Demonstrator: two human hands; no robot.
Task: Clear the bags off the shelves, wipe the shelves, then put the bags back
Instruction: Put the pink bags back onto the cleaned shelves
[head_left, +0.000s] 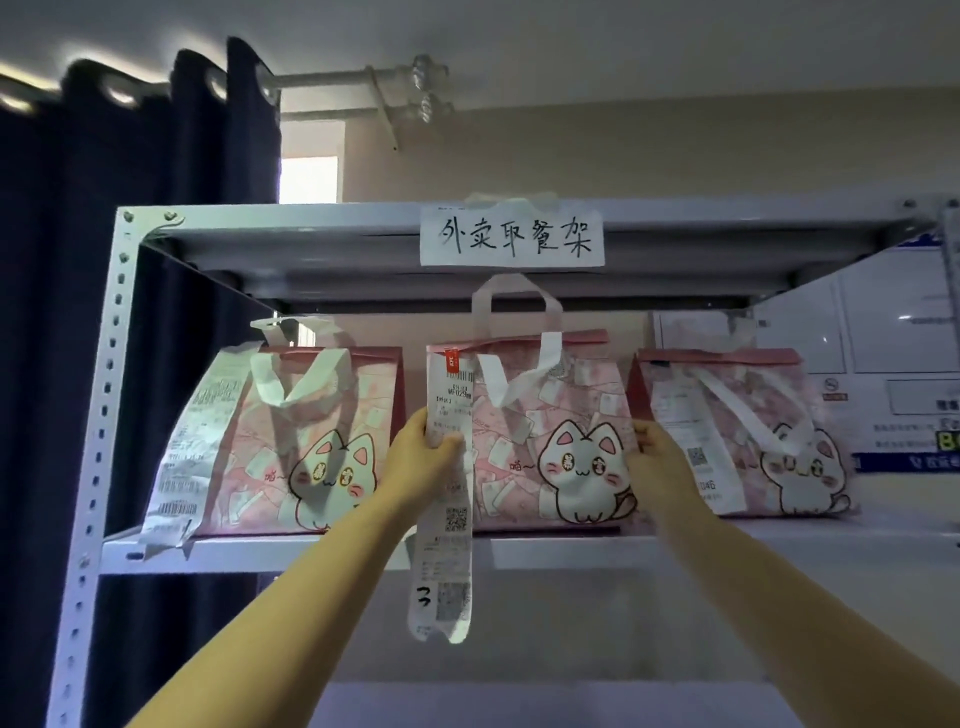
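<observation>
Both arms reach up. Left hand (423, 447) has its grip curled on the middle bag (530, 431) at its left edge, thumb over the long paper receipt (448, 467); right hand (655, 457) presses the right side — grip unclear. Bag sits on the metal shelf (727, 545) — pink, glossy, cat print, soft white handles.

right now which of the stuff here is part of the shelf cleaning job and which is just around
Part of the job:
- middle bag, held at its sides by left hand and right hand
- left bag
- right bag
- shelf they stand on

Just around:
- handwritten paper sign
- dark curtain
- curtain rod
- wall notices
</observation>
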